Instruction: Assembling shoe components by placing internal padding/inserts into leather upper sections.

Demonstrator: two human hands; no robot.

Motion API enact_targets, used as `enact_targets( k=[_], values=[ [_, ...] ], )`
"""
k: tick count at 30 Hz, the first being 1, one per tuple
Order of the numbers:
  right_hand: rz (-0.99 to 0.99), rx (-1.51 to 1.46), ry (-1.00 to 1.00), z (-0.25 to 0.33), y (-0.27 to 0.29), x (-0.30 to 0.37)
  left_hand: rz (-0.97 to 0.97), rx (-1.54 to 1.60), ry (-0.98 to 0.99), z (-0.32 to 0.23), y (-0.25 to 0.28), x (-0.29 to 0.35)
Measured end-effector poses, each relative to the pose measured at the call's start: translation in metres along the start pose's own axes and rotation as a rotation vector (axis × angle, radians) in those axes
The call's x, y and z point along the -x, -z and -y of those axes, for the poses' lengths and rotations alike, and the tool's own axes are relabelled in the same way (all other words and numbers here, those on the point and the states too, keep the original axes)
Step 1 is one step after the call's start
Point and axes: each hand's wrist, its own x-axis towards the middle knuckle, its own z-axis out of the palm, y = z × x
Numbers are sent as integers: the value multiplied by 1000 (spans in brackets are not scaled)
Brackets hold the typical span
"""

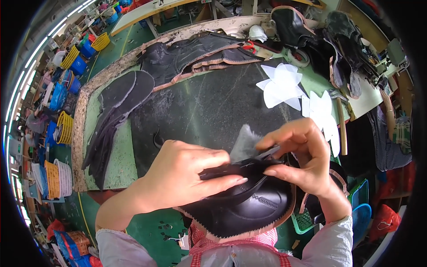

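Observation:
A glossy black leather shoe upper (235,213) with a zigzag-cut, pinkish edge hangs over the near side of the table, in front of my apron. My left hand (189,171) is closed on its upper edge, thumb on the near face and fingers behind. On the other side my right hand (304,155) pinches the same edge between thumb and fingers, its index finger raised and bent. A grey fuzzy lining (244,144) stands up behind the leather between my hands. Parts of the folded edge are hidden by my fingers.
Dark cut pieces (115,102) lie in a stack at the left. Black leather uppers (187,60) are heaped along the back near red-handled scissors (250,46). White pointed sheets (282,86) lie at the right, beside a wooden-handled hammer (342,127). A green basket (304,222) stands below.

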Motion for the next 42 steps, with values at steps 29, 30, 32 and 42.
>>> enact_targets(
  k=[29, 30, 32, 42],
  values=[
    [183, 359, 19, 15, 8, -20, 61, -71, -51, -8, 3, -10],
    [241, 478, 87, 16, 10, -25, 63, -50, 13, -9, 8, -12],
    [72, 577, 185, 24, 19, -30, 26, 76, 114, 4, 26, -19],
    [-22, 1229, 791, 19, 39, -58, -421, -928, -401, 104, 99, 35]
  ],
)
